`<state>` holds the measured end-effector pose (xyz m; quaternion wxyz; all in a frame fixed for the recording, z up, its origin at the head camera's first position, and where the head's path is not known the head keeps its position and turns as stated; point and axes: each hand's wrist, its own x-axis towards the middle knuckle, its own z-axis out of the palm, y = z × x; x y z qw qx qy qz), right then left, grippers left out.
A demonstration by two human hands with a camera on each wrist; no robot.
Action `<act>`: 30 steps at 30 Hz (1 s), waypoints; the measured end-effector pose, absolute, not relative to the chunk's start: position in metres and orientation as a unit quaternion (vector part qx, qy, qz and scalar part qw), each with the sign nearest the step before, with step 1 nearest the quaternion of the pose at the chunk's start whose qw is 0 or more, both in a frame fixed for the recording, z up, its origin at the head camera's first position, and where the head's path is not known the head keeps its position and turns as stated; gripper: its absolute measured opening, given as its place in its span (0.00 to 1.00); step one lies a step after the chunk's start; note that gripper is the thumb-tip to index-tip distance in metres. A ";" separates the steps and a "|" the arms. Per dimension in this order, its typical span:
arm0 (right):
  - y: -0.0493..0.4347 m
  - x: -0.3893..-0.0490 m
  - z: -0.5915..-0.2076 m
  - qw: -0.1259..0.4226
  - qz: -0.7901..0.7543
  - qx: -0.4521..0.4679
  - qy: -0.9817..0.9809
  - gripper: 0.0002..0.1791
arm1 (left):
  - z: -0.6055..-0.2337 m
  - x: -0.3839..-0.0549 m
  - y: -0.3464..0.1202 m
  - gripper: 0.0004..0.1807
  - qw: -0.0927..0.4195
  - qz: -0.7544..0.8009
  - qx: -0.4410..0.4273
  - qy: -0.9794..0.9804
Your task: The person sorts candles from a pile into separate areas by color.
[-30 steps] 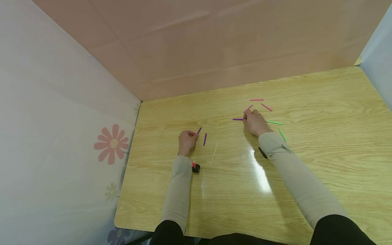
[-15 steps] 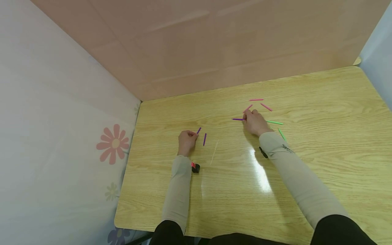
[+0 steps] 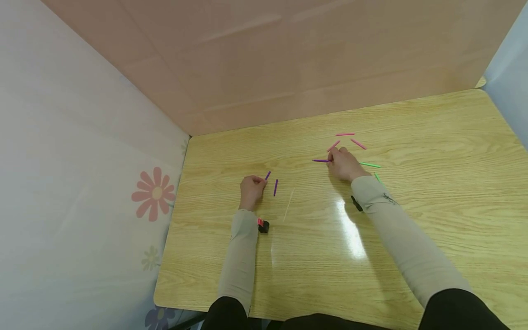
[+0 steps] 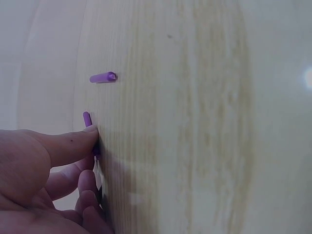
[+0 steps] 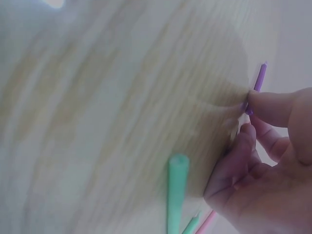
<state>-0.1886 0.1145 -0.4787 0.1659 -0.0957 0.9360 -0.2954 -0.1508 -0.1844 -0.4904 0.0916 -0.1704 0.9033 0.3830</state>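
My left hand (image 3: 251,190) pinches a thin purple candle (image 3: 267,175) between thumb and fingers, low over the table. Just right of it lies a second purple candle (image 3: 276,187), seen end-on in the left wrist view (image 4: 102,77). Further right, my right hand (image 3: 344,164) holds another purple candle (image 3: 319,161) by its right end; its thin tip points away in the right wrist view (image 5: 261,75). Beyond that hand three pink candles (image 3: 345,134) form an angled outline. Two green candles lie to its right, one farther (image 3: 370,164) and one nearer (image 3: 378,178), partly behind the sleeve.
The wood-grain table (image 3: 313,275) meets a pinkish-brown panel (image 3: 288,68) at the back and a flower-patterned sheet (image 3: 90,183) on the left. A black-and-red piece (image 3: 263,226) sits at the left wrist, and a black one (image 3: 356,203) at the right.
The right wrist and sleeve have shifted slightly right and away, covering more of the nearer green candle. The left hand stays in place with its candle.
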 end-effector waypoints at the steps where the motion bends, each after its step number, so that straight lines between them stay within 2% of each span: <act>1: 0.115 -0.189 -0.479 0.168 -0.299 -0.097 0.934 0.14 | -0.491 -0.151 -0.184 0.11 0.091 0.383 -0.171 0.903; 11: 0.119 -0.189 -0.477 0.185 -0.311 -0.110 0.926 0.14 | -0.489 -0.149 -0.184 0.10 0.087 0.397 -0.164 0.899; 30: 0.118 -0.191 -0.477 0.176 -0.306 -0.106 0.930 0.11 | -0.489 -0.151 -0.184 0.11 0.078 0.368 -0.143 0.915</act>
